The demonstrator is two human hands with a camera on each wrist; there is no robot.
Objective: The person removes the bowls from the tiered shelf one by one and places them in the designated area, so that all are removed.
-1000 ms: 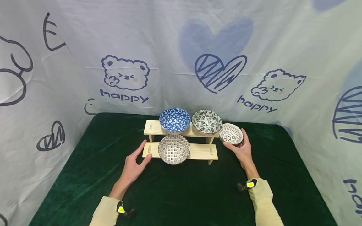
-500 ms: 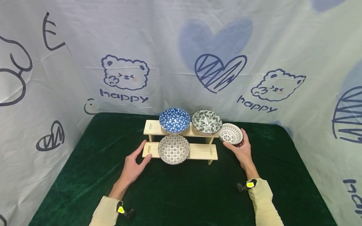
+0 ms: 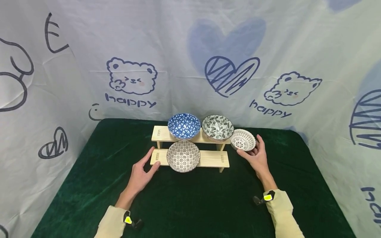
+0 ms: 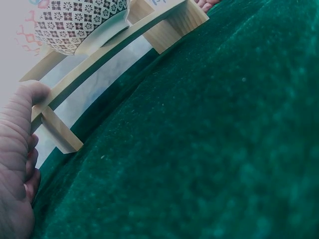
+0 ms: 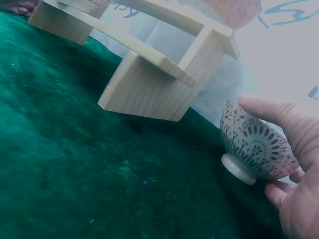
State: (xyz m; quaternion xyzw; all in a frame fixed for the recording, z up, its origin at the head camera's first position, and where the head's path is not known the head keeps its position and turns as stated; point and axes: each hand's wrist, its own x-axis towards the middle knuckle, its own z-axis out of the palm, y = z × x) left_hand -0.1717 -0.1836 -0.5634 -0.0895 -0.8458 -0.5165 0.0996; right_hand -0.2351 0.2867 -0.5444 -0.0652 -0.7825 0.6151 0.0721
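Observation:
A two-tier wooden display stand stands mid-table; my left hand is at the left end of its lower plank. My left thumb lies on the plank's front edge, and the index finger reaches its back corner. Right of the stand, a small white bowl with dark dashes sits low beside the upper tier. My right hand is around its right side, thumb by the rim, fingers spread a little off the wall. In the right wrist view, the small bowl's foot shows close to the cloth.
The upper plank bears a blue triangle-patterned bowl and a leaf-patterned bowl. On the lower plank sits a brown-grey patterned bowl. Dark green cloth covers the table, with a printed white curtain behind.
My right hand has shifted slightly right and its fingers have loosened from the small bowl, which stays in place. The left hand and the stand look unchanged.

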